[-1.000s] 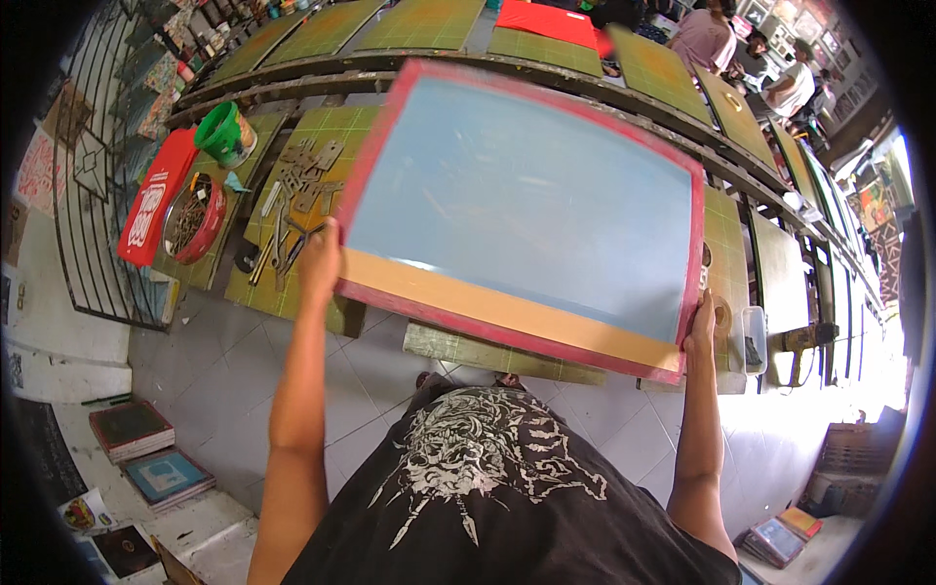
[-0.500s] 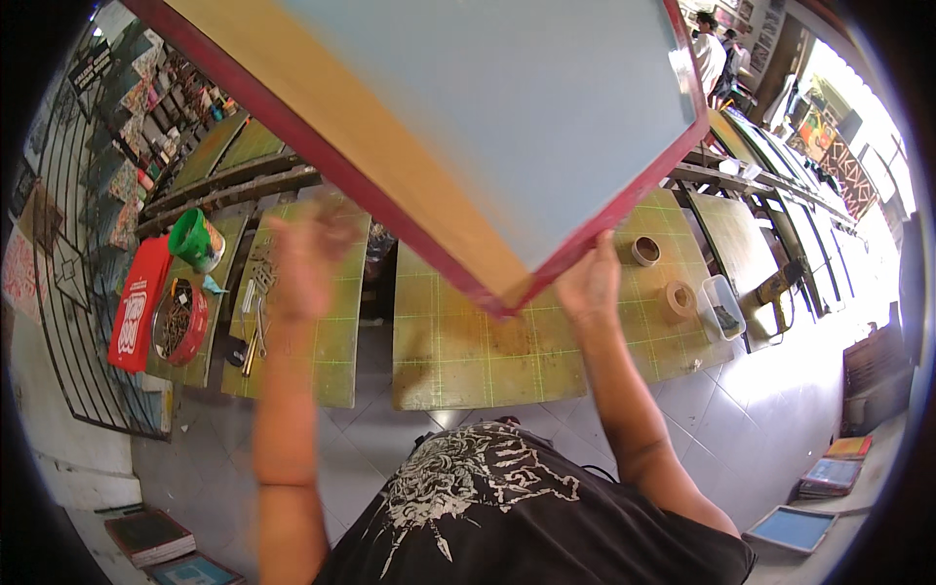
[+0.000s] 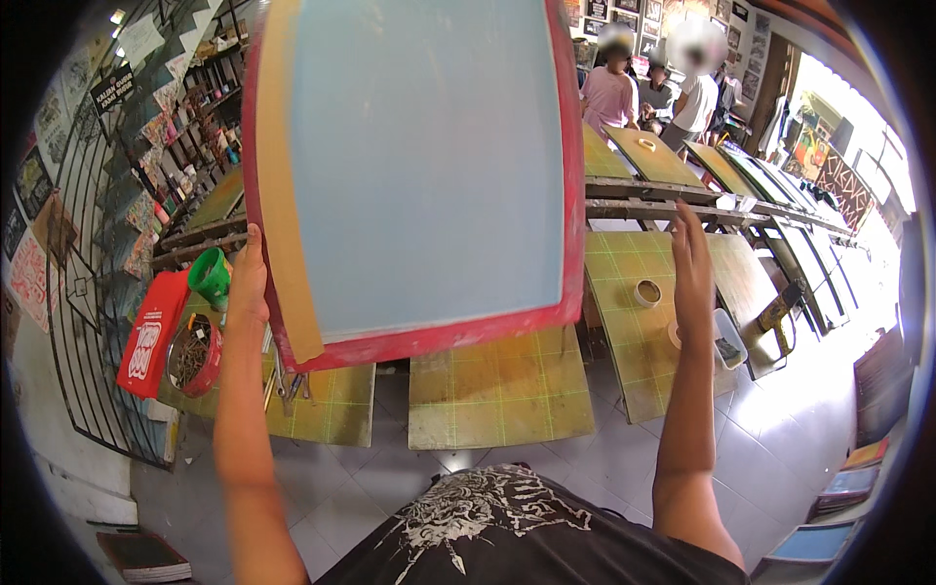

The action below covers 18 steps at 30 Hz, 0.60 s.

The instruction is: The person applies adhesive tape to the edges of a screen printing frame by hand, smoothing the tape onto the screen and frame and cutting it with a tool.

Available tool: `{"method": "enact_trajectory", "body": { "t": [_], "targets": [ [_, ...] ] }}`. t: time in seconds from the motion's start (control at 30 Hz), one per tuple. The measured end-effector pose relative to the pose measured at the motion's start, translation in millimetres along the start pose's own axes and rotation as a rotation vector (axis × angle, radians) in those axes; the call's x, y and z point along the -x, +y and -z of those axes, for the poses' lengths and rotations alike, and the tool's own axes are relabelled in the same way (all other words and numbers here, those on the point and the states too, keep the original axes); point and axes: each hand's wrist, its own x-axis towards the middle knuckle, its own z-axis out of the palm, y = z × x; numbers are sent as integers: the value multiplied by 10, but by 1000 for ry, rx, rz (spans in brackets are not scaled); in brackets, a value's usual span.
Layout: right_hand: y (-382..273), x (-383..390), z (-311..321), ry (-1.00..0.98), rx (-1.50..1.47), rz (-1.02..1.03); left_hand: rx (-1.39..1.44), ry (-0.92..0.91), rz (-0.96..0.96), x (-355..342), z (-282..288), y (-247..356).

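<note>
A large screen printing frame (image 3: 429, 175) with red edges and pale blue mesh is held up before me. Brown tape (image 3: 283, 195) runs along the inside of its left edge. My left hand (image 3: 251, 278) grips that edge near the lower corner, thumb on the near face and the other fingers hidden behind. To the right of the frame, my right hand (image 3: 691, 263) is raised with its fingers stretched out, apart from it and holding nothing.
Yellowish printing boards (image 3: 497, 400) with green grid lines stand below. Tape rolls (image 3: 646, 292) and a clear plastic tub (image 3: 728, 341) lie at right. At left are a green bucket (image 3: 209, 276), a red round tin (image 3: 198, 356) and wrenches (image 3: 291, 387). Several people are at the back.
The frame has turned from a slant to nearly upright and shifted left. My left hand has taken hold of its left edge; my right hand has let go and moved right.
</note>
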Motion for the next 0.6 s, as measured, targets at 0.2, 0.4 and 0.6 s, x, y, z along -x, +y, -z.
{"method": "enact_trajectory", "body": {
  "t": [0.2,0.4,0.6],
  "targets": [
    [1172,-836,-1085,-190,-1263,-702,-256,-249,-80,-461,-134,370],
    [469,636,-1249,-34,-1387,-731,-869,-324,-152,-1364,20,708],
    [341,2158,-800,-159,-1283,-947,-747,-556,-350,-1490,-588,29]
  ]
}}
